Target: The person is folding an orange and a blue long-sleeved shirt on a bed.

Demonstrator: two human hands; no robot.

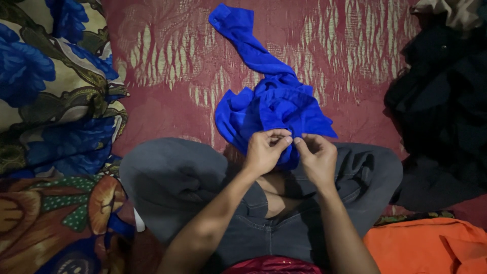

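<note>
Scanning from the left edge, I log a floral quilt in blue, cream and olive, bunched against the side of the red patterned mat that covers the floor. Below it lies an orange-and-green printed cloth. Moving inward, I note the person seated cross-legged in grey trousers, knees spread to either side.

The left hand sits at the near edge of the blue garment, just above the lap. Its fingers are curled and pressed together, pinching a fold of the blue fabric between thumb and fingertips. The right hand is just beside it, the two nearly touching at the fingertips. Its fingers are likewise closed, pinching the same hem area of the garment.

The blue garment itself lies crumpled on the mat directly ahead of the knees, its bulk gathered in a heap, with one long twisted part trailing away toward the top of the view. Its near edge is lifted slightly into both hands.

Further right, I record a dark heap of clothing piled at the mat's edge, well apart from the hands. At the lower right corner lies an orange cloth, beside the person's right knee.
</note>
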